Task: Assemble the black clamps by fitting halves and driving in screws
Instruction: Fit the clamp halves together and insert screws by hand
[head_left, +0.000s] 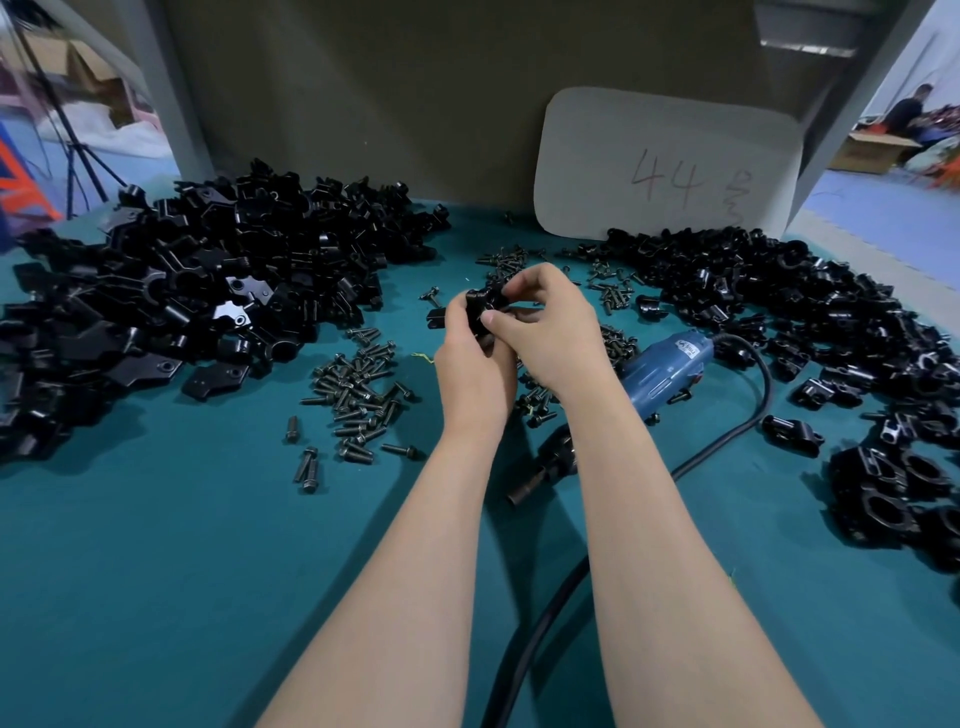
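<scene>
Both hands, left (470, 358) and right (550, 332), grip one glossy black clamp (483, 306) above the teal table (156, 571).

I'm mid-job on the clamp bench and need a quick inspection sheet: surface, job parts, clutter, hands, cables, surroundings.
Surface: teal cloth-covered table, bare at the near left.
Job's things: large heap of loose black clamp halves at left; spread of smaller black clamp pieces at right; assembled black ring clamps near right edge; dark screws scattered mid-table; blue electric screwdriver lying on its side.
Clutter: pale card marked 44 propped against the back panel.
Hands: left hand and right hand both grip one black clamp part.
Cables: black cord loops from the screwdriver toward the near edge.
Surroundings: cardboard box and a seated person far right.
</scene>
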